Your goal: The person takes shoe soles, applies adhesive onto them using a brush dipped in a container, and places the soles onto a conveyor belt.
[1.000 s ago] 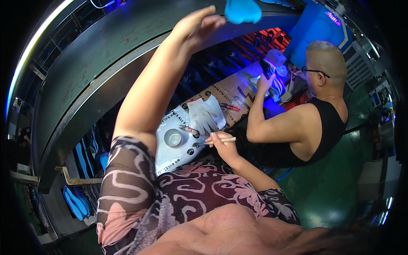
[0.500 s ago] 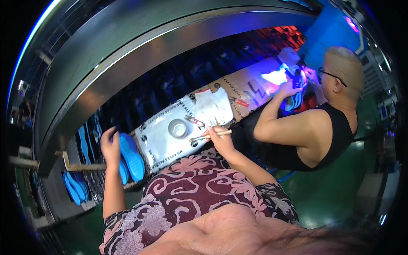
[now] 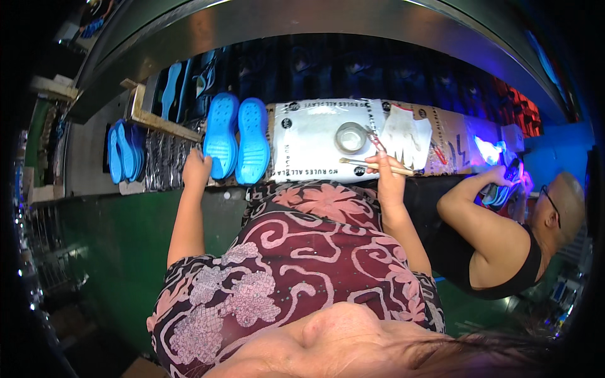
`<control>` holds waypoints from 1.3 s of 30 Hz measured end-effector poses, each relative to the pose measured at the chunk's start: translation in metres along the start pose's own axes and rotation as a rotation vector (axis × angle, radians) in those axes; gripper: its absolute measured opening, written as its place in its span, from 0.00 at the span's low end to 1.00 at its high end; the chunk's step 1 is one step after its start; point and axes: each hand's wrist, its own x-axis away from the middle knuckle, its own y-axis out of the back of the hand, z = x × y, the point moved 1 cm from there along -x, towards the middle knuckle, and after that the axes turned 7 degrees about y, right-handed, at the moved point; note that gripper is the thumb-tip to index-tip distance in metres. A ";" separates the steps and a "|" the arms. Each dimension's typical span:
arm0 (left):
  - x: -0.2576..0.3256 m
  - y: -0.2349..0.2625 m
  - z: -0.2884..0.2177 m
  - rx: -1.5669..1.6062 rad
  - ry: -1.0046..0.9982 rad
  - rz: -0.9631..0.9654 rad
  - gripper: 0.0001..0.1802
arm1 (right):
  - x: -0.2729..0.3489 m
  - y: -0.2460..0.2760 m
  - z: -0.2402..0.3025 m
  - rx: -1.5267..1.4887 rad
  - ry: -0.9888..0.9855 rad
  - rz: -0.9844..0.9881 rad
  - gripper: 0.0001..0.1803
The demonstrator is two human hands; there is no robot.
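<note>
Two blue shoe soles point(image 3: 237, 140) lie side by side, studs up, at the left end of the workbench point(image 3: 441, 165), and we see only one view, from the head camera looking down over a patterned maroon blouse. Our left hand point(image 3: 196, 170) rests at the near edge of the bench with its fingers on the heel end of the left sole; we cannot tell whether they curl round it or only touch it. Our right hand point(image 3: 386, 171) is closed on a thin wooden-handled brush point(image 3: 372, 165), which lies level across the near edge of a white plastic sheet point(image 3: 312, 142) spread over the middle of the bench. Just beyond the brush, on that sheet, stands a small round tin point(image 3: 350, 137), open at the top, with a red-handled tool point(image 3: 376, 141) leaning beside it. A white cloth glove point(image 3: 405, 134) lies to the right of the tin, on the sheet's right edge. Further soles in the same blue point(image 3: 121, 153) stand on edge in a rack off the bench's left end. At the right end, under a violet light, a co-worker in a black vest point(image 3: 504, 242) bends over a shoe point(image 3: 502, 192), both of their hands upon it.
</note>
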 end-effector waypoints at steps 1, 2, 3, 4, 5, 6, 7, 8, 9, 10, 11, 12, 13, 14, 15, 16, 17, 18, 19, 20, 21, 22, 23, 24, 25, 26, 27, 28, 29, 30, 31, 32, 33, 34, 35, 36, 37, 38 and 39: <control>0.000 0.000 0.004 -0.006 0.020 0.001 0.14 | 0.000 0.001 -0.002 0.001 0.005 0.004 0.20; -0.001 0.001 0.006 0.221 0.026 -0.038 0.14 | 0.001 0.002 -0.002 0.003 0.010 -0.001 0.20; -0.001 0.001 0.007 0.448 0.030 -0.078 0.15 | 0.001 0.001 0.001 -0.012 0.013 -0.010 0.20; 0.000 -0.002 0.004 0.442 0.038 -0.075 0.15 | 0.002 0.001 0.000 0.030 0.004 -0.009 0.20; 0.002 -0.005 -0.005 0.935 0.206 0.187 0.15 | 0.001 0.000 0.001 0.043 0.017 0.003 0.20; 0.005 -0.007 -0.011 1.420 0.380 0.464 0.15 | 0.001 -0.001 0.003 0.057 0.030 0.013 0.20; 0.008 -0.004 -0.013 1.470 0.409 0.699 0.15 | 0.001 -0.004 0.007 0.055 0.017 0.004 0.20; 0.012 0.000 -0.016 1.507 0.437 0.939 0.15 | 0.000 -0.006 0.009 0.044 0.012 -0.006 0.20; 0.019 -0.002 -0.029 1.577 0.403 0.941 0.15 | -0.001 -0.008 0.012 0.027 0.013 0.008 0.20; 0.025 -0.002 -0.044 1.611 0.345 0.879 0.16 | -0.002 -0.010 0.017 0.010 0.014 0.021 0.20; 0.038 0.008 -0.067 1.586 0.291 0.809 0.18 | -0.004 -0.009 0.023 0.031 0.001 0.036 0.20; 0.051 0.016 -0.089 1.565 0.236 0.737 0.19 | -0.006 -0.010 0.027 0.038 -0.015 0.034 0.20; 0.061 0.018 -0.105 1.551 0.121 0.711 0.23 | -0.009 -0.013 0.031 -0.010 0.001 0.034 0.20; 0.060 0.013 -0.112 1.465 0.041 0.749 0.24 | -0.011 -0.014 0.036 -0.061 0.016 0.028 0.20; 0.063 0.012 -0.121 1.390 -0.009 0.655 0.22 | -0.012 -0.018 0.045 -0.052 0.021 0.026 0.20; 0.067 0.015 -0.133 1.315 -0.060 0.562 0.21 | -0.014 -0.022 0.044 -0.061 0.057 0.048 0.20; 0.072 0.020 -0.146 1.304 -0.138 0.526 0.20 | -0.015 -0.026 0.049 -0.058 0.110 0.082 0.19; 0.075 0.020 -0.154 1.302 -0.139 0.539 0.20 | -0.016 -0.031 0.056 -0.057 0.164 0.121 0.18; 0.077 0.019 -0.162 1.268 -0.223 0.474 0.20 | -0.020 -0.034 0.064 0.031 0.325 0.167 0.17; 0.079 0.019 -0.169 1.232 -0.307 0.407 0.19 | -0.023 -0.038 0.072 0.120 0.486 0.214 0.16; 0.081 0.019 -0.175 1.245 -0.321 0.404 0.18 | -0.022 -0.042 0.076 0.144 0.525 0.228 0.14; 0.085 0.019 -0.179 1.244 -0.321 0.410 0.18 | -0.020 -0.043 0.075 0.145 0.521 0.224 0.14; 0.087 0.020 -0.183 1.219 -0.347 0.391 0.18 | -0.020 -0.044 0.074 0.200 0.552 0.255 0.15; 0.089 0.020 -0.186 1.195 -0.373 0.371 0.18 | -0.019 -0.045 0.072 0.254 0.583 0.286 0.16; 0.090 0.020 -0.189 1.191 -0.373 0.375 0.18 | -0.019 -0.046 0.066 0.271 0.614 0.257 0.14; 0.092 0.020 -0.191 1.195 -0.390 0.374 0.18 | -0.019 -0.046 0.065 0.268 0.610 0.259 0.14; 0.094 0.021 -0.192 1.199 -0.406 0.372 0.17 | -0.019 -0.047 0.066 0.294 0.633 0.263 0.14; 0.096 0.022 -0.192 1.203 -0.423 0.371 0.17 | -0.019 -0.047 0.066 0.320 0.655 0.268 0.14; 0.095 0.022 -0.192 1.166 -0.430 0.374 0.17 | -0.019 -0.046 0.066 0.319 0.651 0.269 0.14; 0.095 0.022 -0.192 1.164 -0.426 0.376 0.17 | -0.020 -0.045 0.066 0.363 0.671 0.276 0.14; 0.095 0.022 -0.193 1.173 -0.421 0.376 0.17 | -0.020 -0.044 0.066 0.408 0.690 0.283 0.14; 0.094 0.023 -0.193 1.182 -0.415 0.375 0.17 | -0.020 -0.042 0.066 0.405 0.687 0.286 0.14; 0.094 0.024 -0.193 1.180 -0.410 0.375 0.17 | -0.020 -0.040 0.067 0.428 0.680 0.290 0.14; 0.093 0.025 -0.192 1.165 -0.423 0.354 0.16 | -0.020 -0.039 0.067 0.451 0.673 0.295 0.14; 0.093 0.025 -0.192 1.148 -0.436 0.333 0.16 | -0.021 -0.037 0.066 0.469 0.718 0.277 0.14; 0.092 0.024 -0.191 1.146 -0.432 0.334 0.16 | -0.020 -0.036 0.066 0.467 0.714 0.279 0.14; 0.092 0.024 -0.190 1.126 -0.446 0.322 0.16 | -0.019 -0.035 0.068 0.422 0.688 0.262 0.14; 0.091 0.023 -0.190 1.108 -0.462 0.311 0.15 | -0.018 -0.034 0.068 0.380 0.662 0.243 0.14; 0.091 0.022 -0.190 1.107 -0.460 0.313 0.15 | -0.019 -0.033 0.067 0.380 0.677 0.234 0.14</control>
